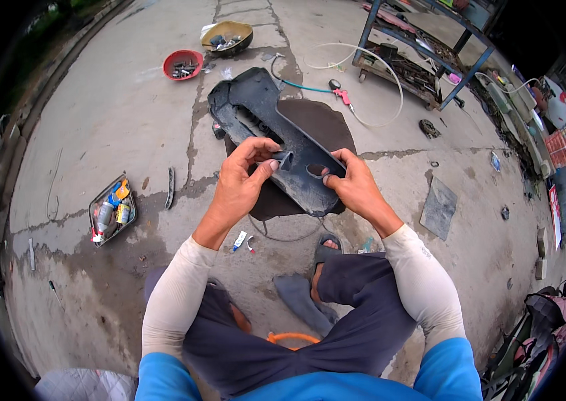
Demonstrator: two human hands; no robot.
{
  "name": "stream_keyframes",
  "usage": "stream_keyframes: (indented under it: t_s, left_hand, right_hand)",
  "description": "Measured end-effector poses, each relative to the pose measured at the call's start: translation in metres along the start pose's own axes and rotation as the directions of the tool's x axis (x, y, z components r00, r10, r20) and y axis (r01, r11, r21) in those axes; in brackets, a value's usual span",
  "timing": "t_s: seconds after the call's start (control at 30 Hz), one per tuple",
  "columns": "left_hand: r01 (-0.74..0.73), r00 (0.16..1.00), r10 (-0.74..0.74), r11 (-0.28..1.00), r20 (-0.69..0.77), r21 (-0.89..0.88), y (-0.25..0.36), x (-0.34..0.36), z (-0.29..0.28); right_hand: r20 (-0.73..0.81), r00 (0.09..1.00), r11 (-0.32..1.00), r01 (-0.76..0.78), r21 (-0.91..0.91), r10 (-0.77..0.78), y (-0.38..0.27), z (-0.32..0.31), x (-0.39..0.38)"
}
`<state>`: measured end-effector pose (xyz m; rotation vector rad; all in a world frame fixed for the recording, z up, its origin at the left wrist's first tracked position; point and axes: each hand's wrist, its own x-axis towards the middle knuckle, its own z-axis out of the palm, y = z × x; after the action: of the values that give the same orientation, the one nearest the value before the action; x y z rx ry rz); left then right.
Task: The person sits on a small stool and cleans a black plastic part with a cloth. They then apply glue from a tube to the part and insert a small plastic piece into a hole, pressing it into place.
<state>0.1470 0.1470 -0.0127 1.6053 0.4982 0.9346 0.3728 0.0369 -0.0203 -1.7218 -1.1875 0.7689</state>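
A black moulded plastic panel with a long slot and a round hole lies across a dark brown round-topped stool in front of me. My right hand grips the panel's right edge, its thumb resting beside the round hole. Between the thumb and fingers of my left hand is a small dark curved piece, held against or just above the panel's surface. Whether that piece is loose or joined to the panel, I cannot tell.
On the left stands a tray of bottles and tubes. Beyond the panel are a red bowl and a yellow bowl holding small parts. A pink inflator gun with hose lies near a blue metal rack. A small tube lies before my feet.
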Motion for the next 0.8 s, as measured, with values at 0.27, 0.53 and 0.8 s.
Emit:
stream_keyframes:
  t_s: [0.27,0.53,0.8]
  left_hand:
    - [0.058,0.997,-0.061,0.995,-0.036,-0.081,-0.008,-0.011,-0.016]
    - [-0.034,0.991,0.090,0.894,-0.104,0.446,-0.003,-0.017,0.001]
    - [-0.026,0.989,0.089,0.893,-0.119,0.450,-0.016,-0.026,-0.003]
  right_hand:
    - [0.091,0.996,0.992,-0.006,-0.127,0.018,-0.028,-0.001,-0.008]
    - [0.064,0.992,0.988,0.118,-0.103,-0.112,-0.025,-0.002,-0.010]
    - [0.028,0.988,0.971,0.156,-0.180,-0.154,-0.033,-0.007,-0.007]
